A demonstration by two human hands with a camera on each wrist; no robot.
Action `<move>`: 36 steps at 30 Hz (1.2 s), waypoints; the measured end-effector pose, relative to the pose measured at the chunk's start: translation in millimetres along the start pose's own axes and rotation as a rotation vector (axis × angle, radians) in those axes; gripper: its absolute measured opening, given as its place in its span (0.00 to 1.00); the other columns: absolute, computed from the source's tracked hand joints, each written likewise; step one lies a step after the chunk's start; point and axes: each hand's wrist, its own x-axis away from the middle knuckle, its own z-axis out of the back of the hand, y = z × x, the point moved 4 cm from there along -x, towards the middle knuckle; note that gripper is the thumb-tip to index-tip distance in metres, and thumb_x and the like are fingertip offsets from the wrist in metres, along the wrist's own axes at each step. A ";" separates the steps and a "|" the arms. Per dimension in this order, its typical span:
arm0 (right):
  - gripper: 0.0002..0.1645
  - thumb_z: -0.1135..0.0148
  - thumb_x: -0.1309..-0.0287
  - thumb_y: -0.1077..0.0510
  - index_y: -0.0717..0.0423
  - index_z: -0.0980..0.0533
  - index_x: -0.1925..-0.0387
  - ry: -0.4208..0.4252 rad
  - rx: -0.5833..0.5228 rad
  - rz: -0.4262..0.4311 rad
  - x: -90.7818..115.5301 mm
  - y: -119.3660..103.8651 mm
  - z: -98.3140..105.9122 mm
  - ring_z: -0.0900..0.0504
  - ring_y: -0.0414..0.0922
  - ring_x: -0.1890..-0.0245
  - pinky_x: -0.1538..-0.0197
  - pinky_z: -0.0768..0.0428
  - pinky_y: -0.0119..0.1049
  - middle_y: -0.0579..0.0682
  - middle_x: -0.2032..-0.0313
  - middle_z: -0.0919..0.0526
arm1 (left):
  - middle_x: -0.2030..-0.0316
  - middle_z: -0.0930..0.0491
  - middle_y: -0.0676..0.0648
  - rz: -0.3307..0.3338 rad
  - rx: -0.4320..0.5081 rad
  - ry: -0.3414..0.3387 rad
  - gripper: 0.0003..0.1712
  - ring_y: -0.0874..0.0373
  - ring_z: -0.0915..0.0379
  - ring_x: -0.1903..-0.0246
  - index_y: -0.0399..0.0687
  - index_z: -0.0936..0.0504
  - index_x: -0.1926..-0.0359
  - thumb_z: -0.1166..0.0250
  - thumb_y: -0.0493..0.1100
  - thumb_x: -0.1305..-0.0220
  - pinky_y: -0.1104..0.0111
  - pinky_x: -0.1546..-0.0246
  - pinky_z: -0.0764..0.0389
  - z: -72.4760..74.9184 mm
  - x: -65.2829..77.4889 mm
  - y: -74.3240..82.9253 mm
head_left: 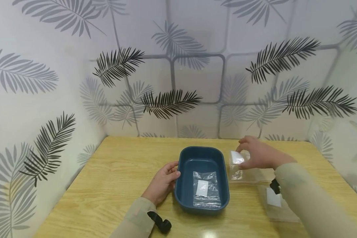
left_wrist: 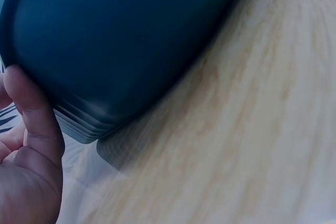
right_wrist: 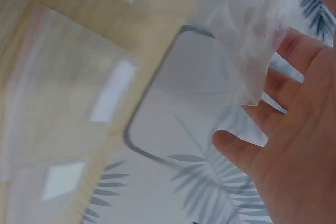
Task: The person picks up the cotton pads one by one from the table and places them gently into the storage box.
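Observation:
A dark blue plastic tub point(head_left: 182, 195) stands on the table, and my left hand point(head_left: 162, 181) holds its left rim, thumb over the edge. The left wrist view shows the tub's wall point(left_wrist: 115, 40) close up beside the fingers point(left_wrist: 39, 124). Inside the tub lies a clear plastic bag point(head_left: 212, 185) with a white label. To the right of the tub my right hand point(head_left: 257, 155) pinches another clear bag point(head_left: 236, 165), also with a white piece. That bag point(right_wrist: 247, 40) hangs from the thumb and fingers in the right wrist view; the other fingers are spread.
More clear bags with white labels lie on the wooden table point(head_left: 122, 165) at right, one bag point(head_left: 282, 211) near my right forearm. In the right wrist view, a flat bag point(right_wrist: 58, 87) shows a reddish strip on its edge. A leaf-patterned wall point(head_left: 196, 79) stands behind.

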 end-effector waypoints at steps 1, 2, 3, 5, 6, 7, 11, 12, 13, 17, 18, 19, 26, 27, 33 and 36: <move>0.35 0.21 0.56 0.38 0.55 0.18 0.51 0.006 0.003 0.007 1.2 -2.7 5.1 0.35 0.68 0.35 0.37 0.33 0.64 0.67 0.37 0.29 | 0.58 0.28 0.46 -0.003 0.000 -0.004 0.29 0.58 0.30 0.69 0.35 0.36 0.27 0.44 0.34 0.26 0.71 0.73 0.26 -0.2 -0.2 0.1; 0.35 0.21 0.56 0.38 0.55 0.18 0.51 0.014 0.003 0.016 2.4 -5.7 10.2 0.35 0.68 0.35 0.37 0.33 0.64 0.66 0.38 0.29 | 0.58 0.28 0.46 -0.001 0.002 -0.003 0.28 0.58 0.30 0.69 0.35 0.36 0.28 0.44 0.33 0.26 0.71 0.73 0.26 -0.3 -0.4 0.1; 0.35 0.21 0.55 0.38 0.55 0.18 0.50 0.016 -0.001 0.016 3.5 -9.2 15.5 0.36 0.68 0.35 0.37 0.33 0.64 0.66 0.37 0.30 | 0.58 0.28 0.46 -0.001 0.003 -0.003 0.28 0.58 0.30 0.69 0.35 0.36 0.28 0.44 0.33 0.26 0.71 0.73 0.26 -0.3 -0.7 0.0; 0.35 0.21 0.54 0.38 0.56 0.18 0.50 0.024 -0.007 0.030 4.5 -16.7 25.8 0.37 0.69 0.34 0.36 0.34 0.65 0.66 0.37 0.30 | 0.58 0.28 0.45 0.003 0.003 -0.004 0.28 0.58 0.30 0.70 0.36 0.35 0.28 0.44 0.33 0.26 0.71 0.73 0.26 -0.3 -1.2 0.3; 0.35 0.22 0.54 0.38 0.56 0.19 0.50 0.028 -0.010 0.037 4.7 -21.0 31.1 0.38 0.69 0.33 0.36 0.35 0.66 0.67 0.37 0.30 | 0.58 0.28 0.45 0.007 0.005 -0.003 0.28 0.58 0.30 0.69 0.37 0.35 0.28 0.44 0.33 0.26 0.71 0.73 0.26 -0.2 -1.7 0.4; 0.35 0.22 0.53 0.38 0.56 0.19 0.50 0.029 -0.013 0.041 4.6 -25.5 36.2 0.39 0.69 0.33 0.36 0.36 0.66 0.66 0.36 0.31 | 0.58 0.28 0.45 0.006 0.002 -0.004 0.28 0.58 0.30 0.70 0.37 0.35 0.28 0.43 0.33 0.26 0.71 0.73 0.26 0.1 -2.0 0.8; 0.36 0.23 0.53 0.35 0.54 0.19 0.50 0.041 -0.003 0.081 2.2 -43.3 50.3 0.39 0.68 0.32 0.35 0.36 0.65 0.65 0.35 0.30 | 0.58 0.28 0.45 -0.004 -0.006 -0.006 0.29 0.58 0.30 0.70 0.38 0.34 0.28 0.42 0.34 0.26 0.71 0.72 0.25 0.9 -3.1 3.4; 0.36 0.23 0.53 0.34 0.54 0.19 0.50 0.041 0.002 0.090 1.4 -47.5 51.8 0.38 0.67 0.32 0.35 0.36 0.65 0.64 0.35 0.30 | 0.58 0.28 0.45 -0.006 -0.006 -0.006 0.29 0.58 0.30 0.70 0.38 0.34 0.28 0.42 0.34 0.26 0.71 0.72 0.25 1.0 -3.4 3.8; 0.36 0.24 0.53 0.34 0.53 0.18 0.50 0.039 0.005 0.097 0.3 -51.6 52.3 0.38 0.66 0.32 0.35 0.35 0.64 0.63 0.35 0.30 | 0.58 0.28 0.45 -0.009 -0.008 -0.006 0.29 0.58 0.30 0.70 0.37 0.34 0.28 0.42 0.34 0.27 0.71 0.72 0.25 1.1 -3.3 4.2; 0.36 0.25 0.53 0.32 0.51 0.18 0.50 0.026 0.012 0.124 -5.9 -66.3 47.2 0.36 0.64 0.33 0.34 0.35 0.63 0.61 0.35 0.29 | 0.59 0.28 0.45 -0.010 -0.002 -0.009 0.29 0.58 0.31 0.71 0.37 0.35 0.28 0.43 0.33 0.27 0.71 0.73 0.25 0.1 -3.4 3.6; 0.36 0.25 0.53 0.32 0.51 0.18 0.50 0.025 0.012 0.135 -7.9 -69.5 44.8 0.36 0.64 0.33 0.35 0.35 0.62 0.61 0.35 0.29 | 0.59 0.28 0.46 -0.007 -0.001 -0.008 0.29 0.58 0.31 0.71 0.36 0.35 0.27 0.43 0.33 0.26 0.71 0.73 0.26 -0.1 -3.1 3.1; 0.36 0.25 0.53 0.32 0.51 0.18 0.50 0.026 0.010 0.143 -10.0 -72.7 42.4 0.35 0.64 0.33 0.34 0.35 0.62 0.61 0.35 0.29 | 0.59 0.28 0.46 -0.003 0.000 -0.007 0.29 0.58 0.31 0.71 0.36 0.35 0.27 0.43 0.33 0.26 0.71 0.73 0.26 -0.4 -2.9 2.6; 0.35 0.25 0.54 0.32 0.51 0.17 0.51 0.036 0.023 0.188 -28.6 -96.2 27.4 0.34 0.62 0.33 0.33 0.36 0.60 0.60 0.36 0.28 | 0.58 0.28 0.46 0.007 -0.002 0.003 0.28 0.58 0.31 0.70 0.38 0.34 0.28 0.43 0.33 0.26 0.71 0.74 0.26 0.5 -1.4 1.5; 0.36 0.25 0.54 0.32 0.50 0.17 0.51 0.028 0.017 0.182 -31.0 -99.8 25.3 0.35 0.62 0.33 0.33 0.36 0.60 0.59 0.36 0.28 | 0.58 0.28 0.46 0.005 -0.004 0.001 0.28 0.58 0.31 0.70 0.38 0.35 0.28 0.43 0.33 0.26 0.71 0.74 0.26 0.6 -1.3 1.7; 0.37 0.27 0.52 0.29 0.48 0.18 0.48 -0.019 -0.030 0.157 -42.5 -114.4 6.3 0.33 0.58 0.33 0.37 0.29 0.56 0.56 0.34 0.30 | 0.59 0.28 0.46 0.006 -0.008 0.000 0.29 0.58 0.29 0.69 0.37 0.35 0.28 0.42 0.34 0.27 0.71 0.73 0.25 -0.2 -0.2 2.4; 0.36 0.27 0.52 0.29 0.46 0.18 0.49 -0.035 -0.022 0.157 -46.0 -117.3 -4.4 0.32 0.57 0.35 0.38 0.28 0.54 0.56 0.35 0.30 | 0.59 0.27 0.46 0.007 -0.007 0.004 0.29 0.58 0.29 0.69 0.38 0.34 0.28 0.40 0.34 0.28 0.71 0.73 0.25 -0.5 0.1 1.9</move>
